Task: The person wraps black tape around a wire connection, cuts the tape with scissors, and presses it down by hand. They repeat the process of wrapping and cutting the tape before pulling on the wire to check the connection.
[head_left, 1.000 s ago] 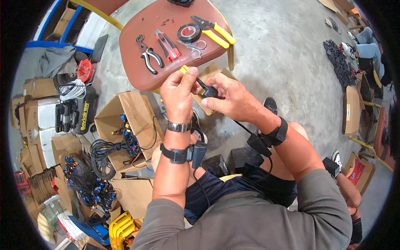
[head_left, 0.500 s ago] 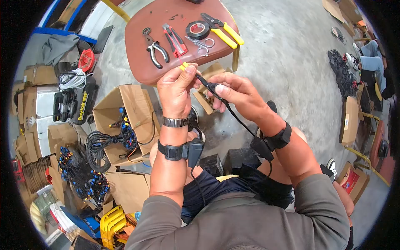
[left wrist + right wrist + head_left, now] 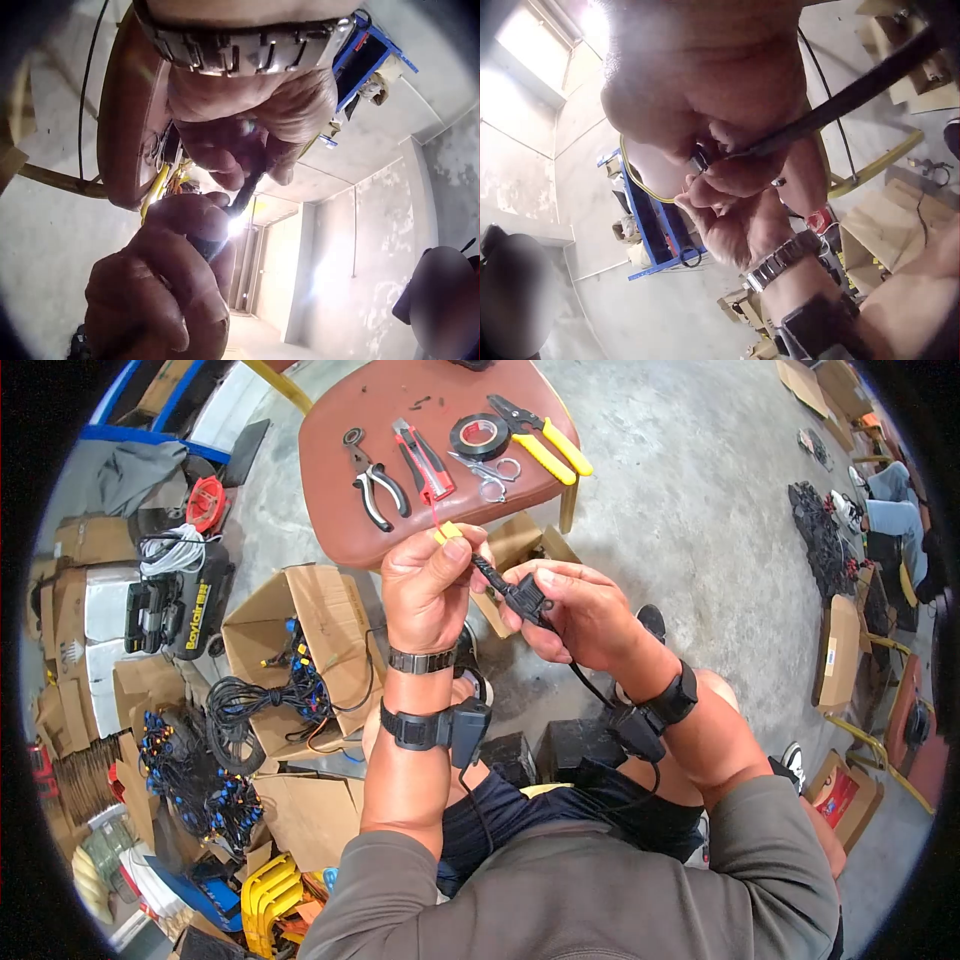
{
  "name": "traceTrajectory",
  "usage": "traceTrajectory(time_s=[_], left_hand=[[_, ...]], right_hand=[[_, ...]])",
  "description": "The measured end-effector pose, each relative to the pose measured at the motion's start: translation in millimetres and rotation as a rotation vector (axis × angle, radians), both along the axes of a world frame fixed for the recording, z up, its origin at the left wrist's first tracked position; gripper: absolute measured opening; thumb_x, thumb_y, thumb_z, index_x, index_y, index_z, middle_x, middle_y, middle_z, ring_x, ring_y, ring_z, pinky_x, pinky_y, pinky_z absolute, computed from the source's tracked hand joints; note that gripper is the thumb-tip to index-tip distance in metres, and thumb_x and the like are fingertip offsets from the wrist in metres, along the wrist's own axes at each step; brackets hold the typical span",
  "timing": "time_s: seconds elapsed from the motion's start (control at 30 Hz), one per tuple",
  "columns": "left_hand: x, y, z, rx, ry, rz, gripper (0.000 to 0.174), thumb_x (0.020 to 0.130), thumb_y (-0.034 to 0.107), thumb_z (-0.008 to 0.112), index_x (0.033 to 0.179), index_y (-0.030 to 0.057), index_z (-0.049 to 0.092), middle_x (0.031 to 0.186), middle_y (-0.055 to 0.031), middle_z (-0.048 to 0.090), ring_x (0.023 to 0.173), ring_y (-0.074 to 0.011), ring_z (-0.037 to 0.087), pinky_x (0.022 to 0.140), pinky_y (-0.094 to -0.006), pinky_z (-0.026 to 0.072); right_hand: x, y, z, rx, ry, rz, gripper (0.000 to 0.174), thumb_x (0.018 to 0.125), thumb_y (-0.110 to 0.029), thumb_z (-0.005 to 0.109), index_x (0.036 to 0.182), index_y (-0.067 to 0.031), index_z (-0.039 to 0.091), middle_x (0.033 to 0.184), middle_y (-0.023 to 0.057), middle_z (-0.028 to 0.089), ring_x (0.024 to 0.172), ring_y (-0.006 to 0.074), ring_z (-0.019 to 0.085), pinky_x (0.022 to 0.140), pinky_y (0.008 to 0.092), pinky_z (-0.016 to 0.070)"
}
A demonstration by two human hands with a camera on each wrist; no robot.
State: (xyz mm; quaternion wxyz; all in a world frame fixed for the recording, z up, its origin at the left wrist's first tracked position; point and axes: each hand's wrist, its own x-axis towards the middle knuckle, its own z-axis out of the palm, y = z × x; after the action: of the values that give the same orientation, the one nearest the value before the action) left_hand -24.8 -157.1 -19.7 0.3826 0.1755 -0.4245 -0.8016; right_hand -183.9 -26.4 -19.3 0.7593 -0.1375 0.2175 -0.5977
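Observation:
In the head view my left hand (image 3: 425,585) pinches a black cable (image 3: 487,571) between thumb and fingers, right behind a small yellow connector (image 3: 447,533). A thin red wire (image 3: 435,514) shows beyond that connector. My right hand (image 3: 585,615) grips a blocky black plug-like piece (image 3: 527,598) on the same cable, thumb on top. From there the cable runs down toward the right wrist. The left wrist view shows the hands close together, with dark cable (image 3: 250,193) between their fingertips. In the right wrist view, fingers hide most of the black piece.
On the brown chair seat (image 3: 350,420) lie pliers (image 3: 372,495), a red cutter knife (image 3: 424,460), scissors (image 3: 492,478), black tape (image 3: 480,436) and yellow-handled wire strippers (image 3: 541,445). Below left stands a cardboard box (image 3: 335,605) with bundled cables; another small box (image 3: 515,540) lies beyond the hands.
My right fingers shifted along the cable; the black block, mostly covered half a second ago, shows again between them. My left hand keeps its pinch near the yellow connector. The head view moved slightly.

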Motion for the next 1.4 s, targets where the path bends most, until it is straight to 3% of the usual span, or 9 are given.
traceTrajectory(time_s=[0.1,0.33,0.37,0.5,0.7,0.9,1.1,1.2,1.4], left_hand=[[-1.0,-5.5,-5.9,0.045,0.095,-0.100,0.028,0.096,0.020,0.069,0.107,-0.0052,0.067,0.089,-0.0133,0.067,0.075,-0.0219,0.062,0.064,-0.0299,0.0490],[-19.6,-2.1,5.7,-0.024,-0.229,0.039,0.025,0.092,0.010,0.071,0.113,-0.0037,0.067,0.094,-0.0104,0.070,0.080,-0.0160,0.064,0.062,-0.0266,0.0496],[-24.9,1.3,5.9,-0.024,-0.284,0.085,0.018,0.088,0.006,0.075,0.104,-0.0032,0.072,0.086,-0.0051,0.070,0.066,-0.0105,0.061,0.059,-0.0235,0.0482],[-23.3,3.5,0.8,0.014,-0.340,0.025,0.016,0.088,0.009,0.076,0.100,-0.0014,0.073,0.083,-0.0032,0.069,0.064,-0.0081,0.059,0.057,-0.0225,0.0461],[-22.8,8.1,-0.4,-0.056,-0.363,0.092,0.008,0.090,0.008,0.075,0.089,0.0010,0.071,0.074,-0.0020,0.067,0.059,-0.0071,0.057,0.054,-0.0224,0.0439],[-28.3,12.6,7.8,0.009,-0.332,0.134,0.017,0.090,0.009,0.075,0.076,0.0041,0.067,0.068,0.0005,0.064,0.056,-0.0061,0.055,0.051,-0.0222,0.0414],[-26.7,14.7,2.1,-0.128,-0.406,0.265,0.025,0.092,0.015,0.074,0.071,0.0055,0.064,0.063,0.0023,0.060,0.053,-0.0052,0.052,0.049,-0.0224,0.0392],[-24.5,12.6,4.2,-0.104,-0.445,0.220,0.019,0.091,0.015,0.072,0.077,0.0032,0.069,0.074,-0.0022,0.067,0.061,-0.0087,0.056,0.055,-0.0248,0.0431],[-27.6,16.3,7.7,-0.129,-0.471,0.297,0.020,0.091,0.014,0.074,0.075,0.0029,0.069,0.067,0.0010,0.064,0.055,-0.0055,0.053,0.050,-0.0236,0.0395]], right_hand=[[2.2,-2.0,-2.1,-0.024,-0.003,-0.005,0.036,0.103,-0.028,0.055,0.129,-0.0025,0.058,0.098,0.0140,0.068,0.060,0.0139,0.060,0.048,0.0260,0.0435],[-4.4,-9.8,-9.0,-0.046,0.369,-0.207,0.030,0.102,-0.021,0.059,0.125,-0.0028,0.056,0.101,0.0056,0.067,0.070,0.0093,0.062,0.059,0.0234,0.0490],[-3.0,-9.6,-8.9,-0.061,0.397,-0.223,0.030,0.102,-0.021,0.059,0.125,-0.0028,0.056,0.102,0.0056,0.067,0.071,0.0093,0.062,0.059,0.0235,0.0492],[-2.7,-9.4,-6.1,-0.042,0.458,-0.225,0.030,0.100,-0.019,0.062,0.124,-0.0034,0.054,0.105,0.0056,0.065,0.074,0.0097,0.061,0.061,0.0244,0.0501],[-0.8,-10.2,-8.4,-0.059,0.463,-0.213,0.031,0.097,-0.013,0.065,0.125,-0.0050,0.053,0.107,0.0049,0.064,0.079,0.0091,0.061,0.062,0.0242,0.0503],[-2.2,-11.9,-6.2,-0.068,0.491,-0.193,0.035,0.094,-0.011,0.069,0.125,-0.0052,0.053,0.108,0.0027,0.064,0.082,0.0078,0.061,0.065,0.0227,0.0509],[7.1,-10.7,-5.3,-0.105,0.599,-0.179,0.040,0.091,-0.008,0.072,0.125,-0.0041,0.052,0.110,0.0023,0.062,0.084,0.0057,0.059,0.066,0.0227,0.0513],[8.2,-12.9,-8.5,-0.120,0.607,-0.202,0.042,0.090,-0.006,0.073,0.125,-0.0034,0.051,0.111,0.0021,0.061,0.086,0.0049,0.059,0.068,0.0225,0.0513],[12.4,-10.8,-4.1,-0.143,0.716,-0.206,0.044,0.088,-0.005,0.075,0.125,-0.0023,0.052,0.109,0.0018,0.058,0.087,0.0041,0.055,0.073,0.0226,0.0496]])
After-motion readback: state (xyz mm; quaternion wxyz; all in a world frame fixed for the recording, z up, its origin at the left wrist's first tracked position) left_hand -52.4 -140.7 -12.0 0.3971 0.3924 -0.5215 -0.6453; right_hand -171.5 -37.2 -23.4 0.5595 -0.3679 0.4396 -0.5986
